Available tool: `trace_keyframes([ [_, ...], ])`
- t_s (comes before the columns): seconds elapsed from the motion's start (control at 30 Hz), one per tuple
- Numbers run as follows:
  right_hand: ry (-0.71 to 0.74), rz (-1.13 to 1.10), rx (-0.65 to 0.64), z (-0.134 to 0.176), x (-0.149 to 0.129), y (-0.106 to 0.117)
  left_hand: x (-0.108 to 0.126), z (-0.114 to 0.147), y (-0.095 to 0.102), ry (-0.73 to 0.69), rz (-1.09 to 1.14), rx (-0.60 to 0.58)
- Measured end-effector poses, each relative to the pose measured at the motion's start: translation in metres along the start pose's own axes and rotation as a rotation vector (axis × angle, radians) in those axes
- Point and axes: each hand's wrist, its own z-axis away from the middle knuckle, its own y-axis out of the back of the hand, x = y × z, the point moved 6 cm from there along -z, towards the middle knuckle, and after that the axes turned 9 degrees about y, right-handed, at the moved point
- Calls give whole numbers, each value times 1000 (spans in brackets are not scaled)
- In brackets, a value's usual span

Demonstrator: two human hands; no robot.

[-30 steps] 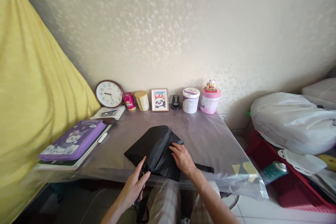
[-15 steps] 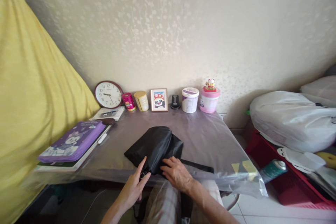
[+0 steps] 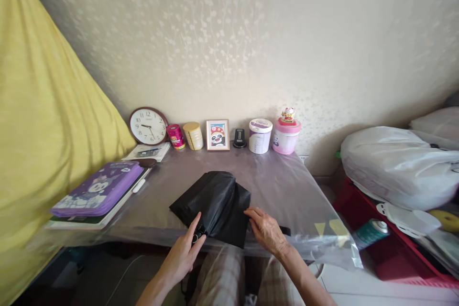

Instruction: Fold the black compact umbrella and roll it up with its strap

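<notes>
A black folding umbrella [image 3: 204,201], collapsed with its fabric loose, lies at the front edge of the table. My left hand [image 3: 182,253] is closed round its near end, index finger and thumb on either side of a shiny dark part. On the right side, my right hand [image 3: 266,230] pinches the edge of a fabric panel that is spread out flat. The end of a black strap [image 3: 285,231] shows just beyond my right hand; the rest of it is hidden.
Along the wall stand a clock [image 3: 148,126], a pink can [image 3: 175,136], a yellow tin [image 3: 193,136], a picture frame [image 3: 217,135] and two tubs [image 3: 260,136]. A purple case [image 3: 98,189] lies on books at left. A red crate [image 3: 390,248] stands right of the table [image 3: 287,186].
My right hand has moved right, drawing a fabric panel of the umbrella out flat. The panel now covers part of the strap. My left hand has stayed at the near end.
</notes>
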Motion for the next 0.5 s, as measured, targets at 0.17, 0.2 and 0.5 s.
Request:
trace_keyframes([
  [0.17,119,34,-63,9,-15,-11,-2,-2,0,11,11,-10],
  [0.2,128,24,-68,11,-17,-12,-2,-2,0,12,18,-10],
  [0.5,86,-9,-38,13,-22,-3,-4,-4,0,27,96,-38],
])
